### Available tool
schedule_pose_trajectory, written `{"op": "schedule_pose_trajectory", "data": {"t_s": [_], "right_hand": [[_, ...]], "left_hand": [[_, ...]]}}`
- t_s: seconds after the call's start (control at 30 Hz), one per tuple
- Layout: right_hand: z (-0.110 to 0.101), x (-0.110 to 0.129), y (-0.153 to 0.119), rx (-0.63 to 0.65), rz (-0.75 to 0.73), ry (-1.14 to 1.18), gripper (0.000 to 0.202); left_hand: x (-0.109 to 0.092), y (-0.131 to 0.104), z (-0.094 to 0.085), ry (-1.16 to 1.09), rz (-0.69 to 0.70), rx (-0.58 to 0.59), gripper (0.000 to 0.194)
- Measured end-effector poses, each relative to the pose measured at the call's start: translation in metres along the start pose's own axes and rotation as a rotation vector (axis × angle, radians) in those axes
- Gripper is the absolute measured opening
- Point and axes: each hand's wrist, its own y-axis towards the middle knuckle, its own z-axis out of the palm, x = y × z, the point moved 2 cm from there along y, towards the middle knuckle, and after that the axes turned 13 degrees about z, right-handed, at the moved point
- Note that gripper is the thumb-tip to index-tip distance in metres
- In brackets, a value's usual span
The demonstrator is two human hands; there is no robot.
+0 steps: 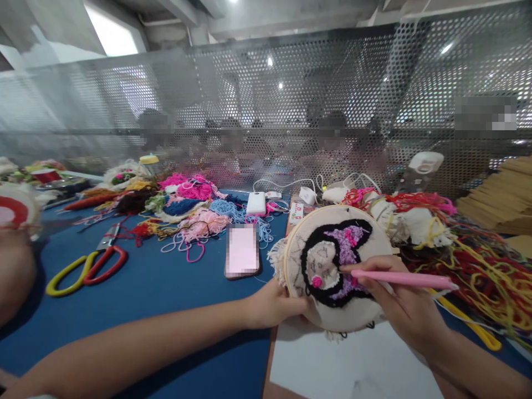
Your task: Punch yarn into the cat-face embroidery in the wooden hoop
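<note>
A round embroidery hoop (286, 265) with cream cloth is held tilted up by my left hand (272, 305), its thumb across the lower left rim and its other fingers hidden behind. Looped yarn on the cloth forms a black outline (310, 238), purple patches (347, 249) and a pink dot (317, 282); pencil lines show in the bare cloth. My right hand (401, 299) pinches a pink punch needle (409, 279). Its tip points left and meets the cloth near the middle of the design; whether it pierces the cloth I cannot tell.
White paper (349, 360) lies below the hoop. Left of it are a phone (242, 252) and red-and-yellow scissors (97, 260). Yarn heaps (203, 221) and red-yellow strands (482, 277) flank a white charger (256, 203). Another person's arm (14, 271) is at far left; a perforated screen (266, 111) stands behind.
</note>
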Motion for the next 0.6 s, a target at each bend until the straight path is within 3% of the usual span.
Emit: {"op": "schedule_pose_trajectory", "data": {"t_s": [0.37,0.6], "right_hand": [[-0.0006,-0.0021,-0.0014,-0.029,0.032,0.040,0.011],[-0.0017,-0.0007,-0.0016,-0.041,0.045,0.034,0.010]], "left_hand": [[0.0021,-0.0009,-0.0014,-0.005,-0.007,-0.005,0.026],[0.0046,-0.0002,-0.0009,-0.043,-0.056,-0.036,0.017]]}}
